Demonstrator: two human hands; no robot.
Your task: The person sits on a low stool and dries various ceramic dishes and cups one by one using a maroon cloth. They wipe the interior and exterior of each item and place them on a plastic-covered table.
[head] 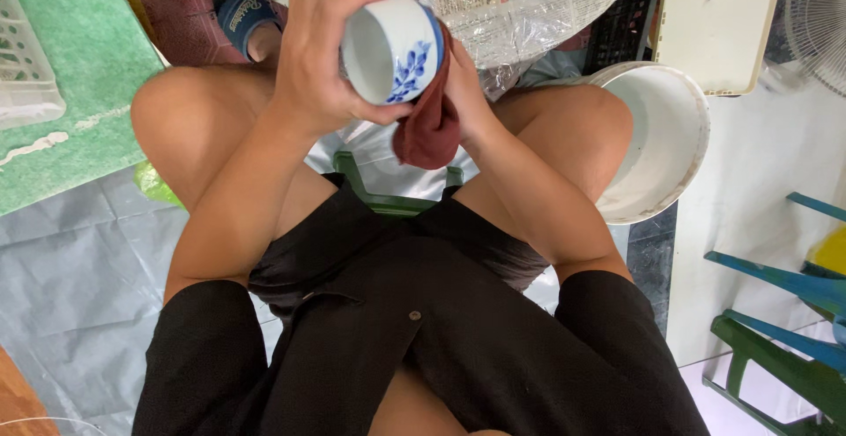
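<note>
1. Your left hand (317, 48) grips a small white cup (390, 48) with a blue flower pattern, tilted on its side so the mouth faces left and slightly toward you. The fingers (339, 0) wrap over the top of the wall and the thumb presses from below, closed firmly around it.
2. Your right hand (467, 83) holds a dark red cloth (429, 127) against the cup's base and right side. The cloth hides most of that hand's fingers, but they look closed on it.
3. The cup is held up in the air above your knees, in front of a crinkled plastic sheet (529, 4), well apart from the white bucket (661, 136) at your right.
4. It looks like glazed ceramic: light, stiff, and likely to chip or break if dropped onto the floor. The glaze is probably smooth, and slippery if wet.
5. The rim and curved wall look like the best places to hold, with thumb opposite fingers, as you do now. A grip across the mouth seems safer than pinching the rim alone.
6. The cloth is soft and limp; it bunches and hangs below the cup, so it gives padding but little support.
</note>
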